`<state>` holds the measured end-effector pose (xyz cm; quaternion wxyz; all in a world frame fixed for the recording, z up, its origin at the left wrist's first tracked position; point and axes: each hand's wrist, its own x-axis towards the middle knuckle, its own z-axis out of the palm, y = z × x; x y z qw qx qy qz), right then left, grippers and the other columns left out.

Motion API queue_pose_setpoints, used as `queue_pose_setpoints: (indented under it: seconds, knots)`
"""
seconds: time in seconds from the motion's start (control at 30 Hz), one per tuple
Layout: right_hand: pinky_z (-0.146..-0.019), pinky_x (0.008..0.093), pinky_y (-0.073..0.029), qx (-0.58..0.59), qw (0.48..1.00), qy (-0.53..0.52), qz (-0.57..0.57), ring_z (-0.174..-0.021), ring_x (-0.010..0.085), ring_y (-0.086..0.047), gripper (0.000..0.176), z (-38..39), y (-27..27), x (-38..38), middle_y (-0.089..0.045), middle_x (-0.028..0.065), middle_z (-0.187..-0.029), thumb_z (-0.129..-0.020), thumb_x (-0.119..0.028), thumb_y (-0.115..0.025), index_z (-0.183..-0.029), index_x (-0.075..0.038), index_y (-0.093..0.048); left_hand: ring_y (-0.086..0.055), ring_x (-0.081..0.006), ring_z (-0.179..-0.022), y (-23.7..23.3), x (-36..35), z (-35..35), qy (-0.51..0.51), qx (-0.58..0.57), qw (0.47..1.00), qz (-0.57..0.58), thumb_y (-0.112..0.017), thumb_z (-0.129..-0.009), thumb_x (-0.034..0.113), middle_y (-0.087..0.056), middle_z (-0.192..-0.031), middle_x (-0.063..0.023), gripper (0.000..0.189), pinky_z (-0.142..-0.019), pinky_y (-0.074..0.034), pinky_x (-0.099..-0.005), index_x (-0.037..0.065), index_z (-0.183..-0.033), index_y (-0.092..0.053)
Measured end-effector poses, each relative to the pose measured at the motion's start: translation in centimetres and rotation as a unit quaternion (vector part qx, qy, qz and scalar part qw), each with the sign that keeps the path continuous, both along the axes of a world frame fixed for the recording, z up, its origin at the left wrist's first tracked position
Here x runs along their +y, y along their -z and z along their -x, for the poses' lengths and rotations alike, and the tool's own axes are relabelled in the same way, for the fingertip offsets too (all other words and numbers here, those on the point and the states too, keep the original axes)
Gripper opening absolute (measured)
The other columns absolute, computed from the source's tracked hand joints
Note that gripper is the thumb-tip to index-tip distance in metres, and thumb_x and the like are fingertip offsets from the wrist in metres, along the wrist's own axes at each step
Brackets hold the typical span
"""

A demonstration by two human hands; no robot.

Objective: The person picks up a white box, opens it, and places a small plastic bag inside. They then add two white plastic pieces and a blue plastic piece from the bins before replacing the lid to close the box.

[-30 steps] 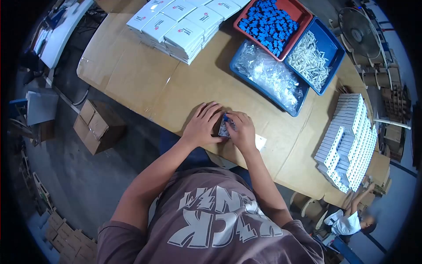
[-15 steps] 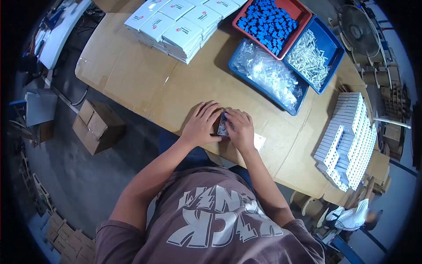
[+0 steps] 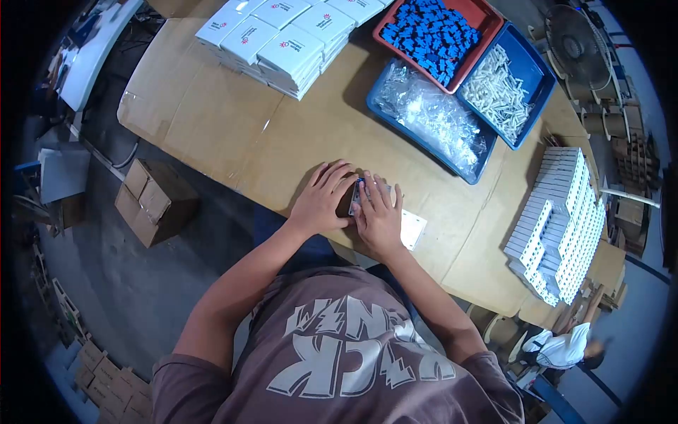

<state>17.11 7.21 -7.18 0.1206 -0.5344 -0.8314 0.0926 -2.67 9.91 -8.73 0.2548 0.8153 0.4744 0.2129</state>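
small clear packet (image 3: pixel 358 195) with a blue part, lying flat, largely covered, flat white box (image 3: pixel 413 230) just beside it

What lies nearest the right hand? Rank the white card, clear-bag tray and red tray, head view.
1. White card, just right of the right hand.
2. Clear-bag tray, ahead, farther out.
3. Red tray, farthest, behind that tray.

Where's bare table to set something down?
Widest bare patch: the cardboard top between the box stack, the bag tray and the left hand. A smaller one lies between the white card by the right hand, the bag tray and the box rows. Crowded: far right, where the red tray and parts tray butt against the bag tray.
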Motion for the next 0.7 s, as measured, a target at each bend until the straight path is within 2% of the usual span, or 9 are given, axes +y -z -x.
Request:
queue_pose_setpoints:
  seconds: [0.23,0.33,0.43,0.53,0.57,0.7]
  knots:
    - [-0.121,0.0671,-0.025,-0.012,1.000,0.023,-0.001,-0.147,0.0318,-0.045,0.047,0.5,0.6,-0.2,-0.047,0.0158,-0.159,-0.101,-0.033,-0.063,-0.135,-0.001,-0.067,-0.037,-0.0308,-0.151,0.0,-0.1,-0.3,0.004,0.005,1.000,-0.019,-0.086,-0.068,0.033,-0.046,-0.153,-0.0125,0.087,-0.127,-0.028,-0.0520,0.008,-0.144,-0.052]
    - [-0.120,0.0675,-0.028,0.006,0.999,0.036,0.014,-0.146,0.0340,-0.045,0.042,0.8,0.0,-0.2,-0.049,0.0177,-0.156,-0.099,-0.027,-0.065,-0.133,-0.002,-0.068,-0.038,-0.0311,-0.151,0.5,0.0,-0.4,0.002,0.009,0.999,-0.043,-0.086,-0.069,0.035,-0.047,-0.152,-0.0125,0.086,-0.126,-0.028,-0.0523,0.007,-0.143,-0.053]
    - [-0.118,0.0657,-0.033,0.106,0.991,0.034,0.069,-0.143,0.0377,-0.047,0.038,-0.1,-1.7,0.5,-0.052,0.0192,-0.152,-0.095,-0.017,-0.068,-0.130,-0.003,-0.069,-0.038,-0.0312,-0.151,0.4,-0.4,-0.2,-0.001,0.006,0.999,-0.040,-0.087,-0.070,0.039,-0.048,-0.152,-0.0127,0.085,-0.126,-0.028,-0.0527,0.006,-0.141,-0.054]
    - [-0.115,0.0590,-0.041,0.164,0.983,0.082,0.020,-0.137,0.0409,-0.050,0.041,-2.8,-1.8,0.2,-0.053,0.0190,-0.150,-0.090,-0.009,-0.072,-0.131,-0.005,-0.068,-0.039,-0.0312,-0.150,-0.1,-0.3,-0.2,0.000,0.016,0.999,-0.032,-0.088,-0.071,0.046,-0.048,-0.150,-0.0123,0.089,-0.126,-0.028,-0.0533,0.006,-0.141,-0.053]
    - [-0.111,0.0529,-0.045,0.187,0.974,0.116,0.048,-0.132,0.0419,-0.053,0.047,-3.9,-2.2,-0.2,-0.055,0.0182,-0.147,-0.087,-0.009,-0.075,-0.132,-0.005,-0.067,-0.039,-0.0311,-0.150,-0.2,-0.3,-0.2,0.003,0.018,0.999,-0.032,-0.088,-0.071,0.047,-0.048,-0.150,-0.0121,0.089,-0.126,-0.028,-0.0534,0.006,-0.141,-0.053]
    - [-0.109,0.0484,-0.047,0.095,0.971,0.200,0.087,-0.131,0.0394,-0.053,0.056,-8.3,-2.5,-2.9,-0.056,0.0168,-0.146,-0.082,-0.015,-0.083,-0.134,-0.006,-0.066,-0.039,-0.0310,-0.149,0.0,-0.4,-0.3,0.001,0.010,0.999,-0.051,-0.087,-0.072,0.050,-0.048,-0.149,-0.0117,0.089,-0.126,-0.029,-0.0535,0.007,-0.142,-0.051]
